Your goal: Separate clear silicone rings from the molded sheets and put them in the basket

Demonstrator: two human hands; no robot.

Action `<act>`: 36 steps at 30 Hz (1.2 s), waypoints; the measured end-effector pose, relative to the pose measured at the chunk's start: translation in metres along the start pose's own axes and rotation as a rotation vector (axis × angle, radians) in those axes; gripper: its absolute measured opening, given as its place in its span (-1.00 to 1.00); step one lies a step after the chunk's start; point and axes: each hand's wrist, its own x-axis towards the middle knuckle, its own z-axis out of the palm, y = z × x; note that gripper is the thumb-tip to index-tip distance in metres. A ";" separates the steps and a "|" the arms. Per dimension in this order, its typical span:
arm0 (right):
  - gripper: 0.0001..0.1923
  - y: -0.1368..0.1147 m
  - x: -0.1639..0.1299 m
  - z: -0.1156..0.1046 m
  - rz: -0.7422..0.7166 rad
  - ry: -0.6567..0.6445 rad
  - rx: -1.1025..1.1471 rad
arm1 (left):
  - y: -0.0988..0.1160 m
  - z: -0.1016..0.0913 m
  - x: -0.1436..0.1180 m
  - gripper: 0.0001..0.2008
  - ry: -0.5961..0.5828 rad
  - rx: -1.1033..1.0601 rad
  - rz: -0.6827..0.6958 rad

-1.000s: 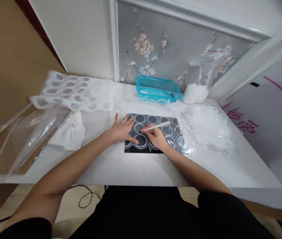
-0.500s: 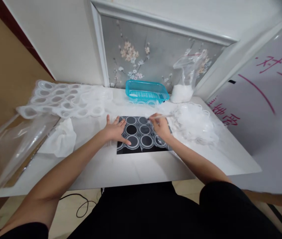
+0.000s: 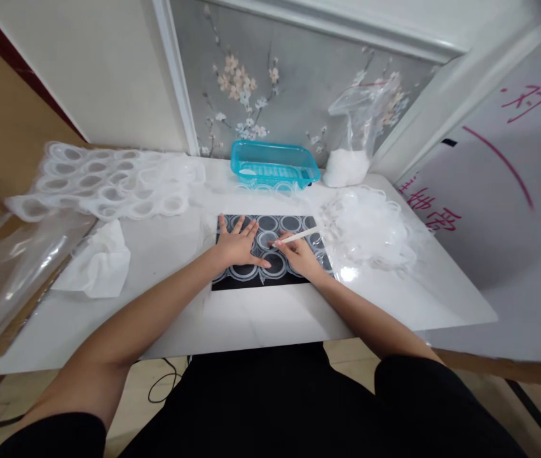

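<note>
A clear plastic sheet with rows of whitish rings (image 3: 268, 222) lies over a black rectangular mat (image 3: 251, 285) on the white table. My left hand (image 3: 239, 247) rests flat on its left half, fingers spread, hiding some rings. Between the thumb and fingers of my right hand (image 3: 301, 256) is a thin, flat white stick (image 3: 304, 233). Its lower end is at a ring near the middle of the sheet, while the other end slants up to the right. Whether the tip touches the ring is too small to tell.
On the left lie ring-cut plastic sheets (image 3: 93, 181), a crumpled white tissue (image 3: 96, 264) and clear film (image 3: 27, 273). Loose clear rings (image 3: 370, 229) are heaped on the right. A blue plastic basket (image 3: 274, 152) and a bag of white material (image 3: 346, 166) stand by the wall.
My left hand has shifted right, farther onto the ringed sheet. My right hand has come down and left with the stick, from an upper ring to a middle one. The view has tilted slightly.
</note>
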 end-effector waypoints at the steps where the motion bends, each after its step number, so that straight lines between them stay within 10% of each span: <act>1: -0.61 0.001 0.000 0.000 0.002 0.003 0.006 | 0.000 -0.001 0.000 0.14 -0.007 0.007 -0.001; 14: -0.79 -0.016 -0.005 0.001 -0.363 -0.103 -0.631 | 0.006 -0.006 -0.002 0.11 -0.046 0.051 -0.027; 20: -0.65 -0.006 0.036 -0.052 -0.108 0.434 -0.586 | 0.009 -0.019 0.000 0.23 -0.079 0.125 -0.014; 27: -0.62 0.022 -0.016 -0.047 0.050 0.127 -0.080 | 0.043 -0.017 0.028 0.07 0.120 0.050 0.091; 36: -0.61 0.029 -0.015 -0.046 0.068 0.087 -0.051 | 0.061 -0.021 0.038 0.13 -0.083 0.098 0.044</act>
